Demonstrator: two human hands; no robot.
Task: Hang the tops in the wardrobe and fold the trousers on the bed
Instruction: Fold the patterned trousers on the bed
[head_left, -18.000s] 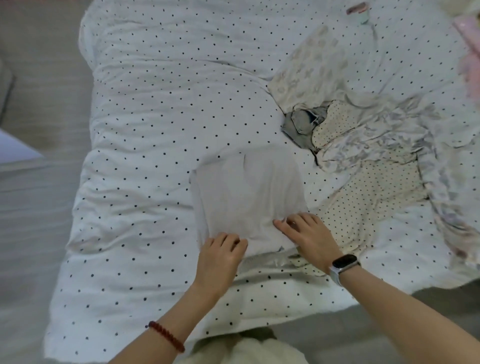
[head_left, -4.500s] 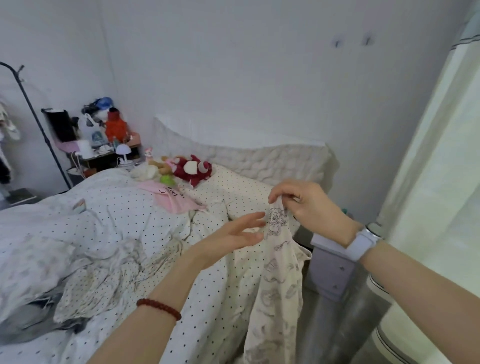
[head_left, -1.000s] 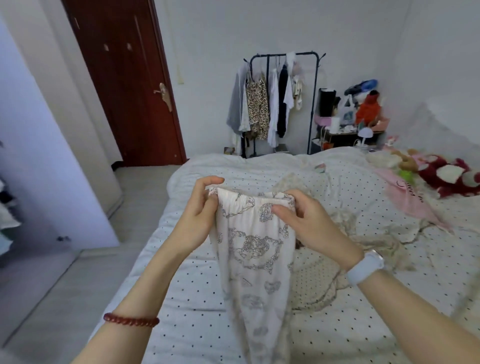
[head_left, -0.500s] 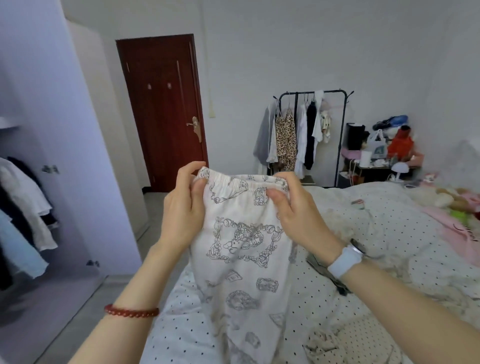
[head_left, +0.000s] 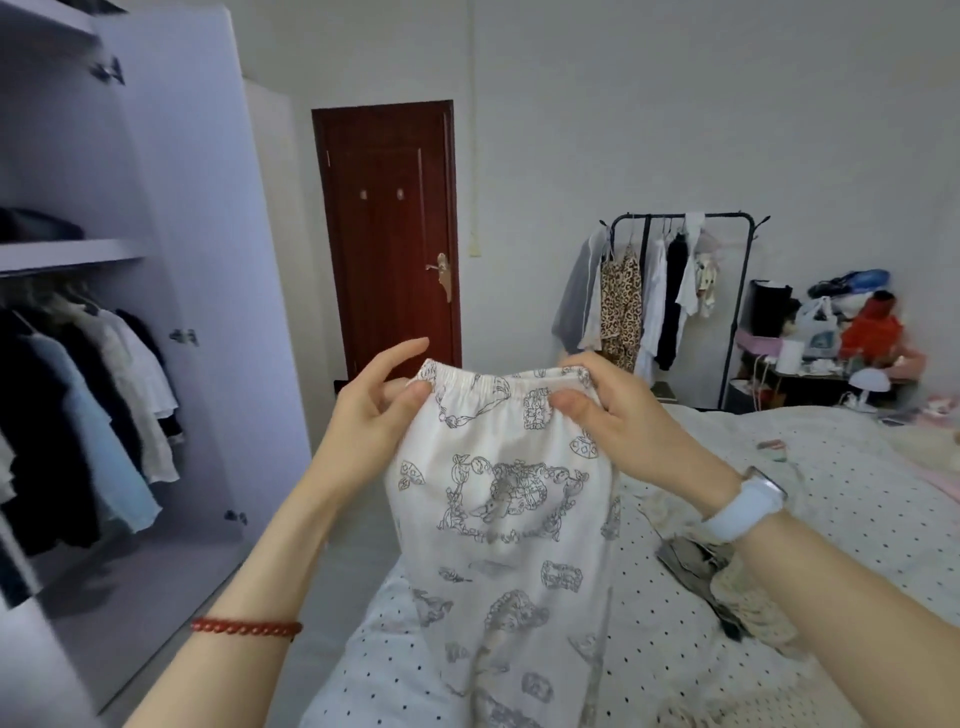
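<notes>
step: we hold the printed trousers (head_left: 498, 519) up by the waistband, unfolded, over the bed (head_left: 831, 519) | left hand (head_left: 363, 421) pinching its corner, right hand (head_left: 618, 415) clamped | left: heap (head_left: 727, 587) at 4 o'clock unsorted, wardrobe (head_left: 171, 260) at 9 open

Bed (head_left: 857, 499): white cover with black dots, wrinkled. On it, right of centre: a crumpled heap of cream dotted clothes (head_left: 748, 597) with a dark grey garment (head_left: 685, 558) lying in it. Small greenish item (head_left: 772, 446) further back, too small to tell. Pink cloth (head_left: 940, 480) at right edge. Wardrobe shelf (head_left: 67, 255): a dark folded item (head_left: 36, 226) on top.
</notes>
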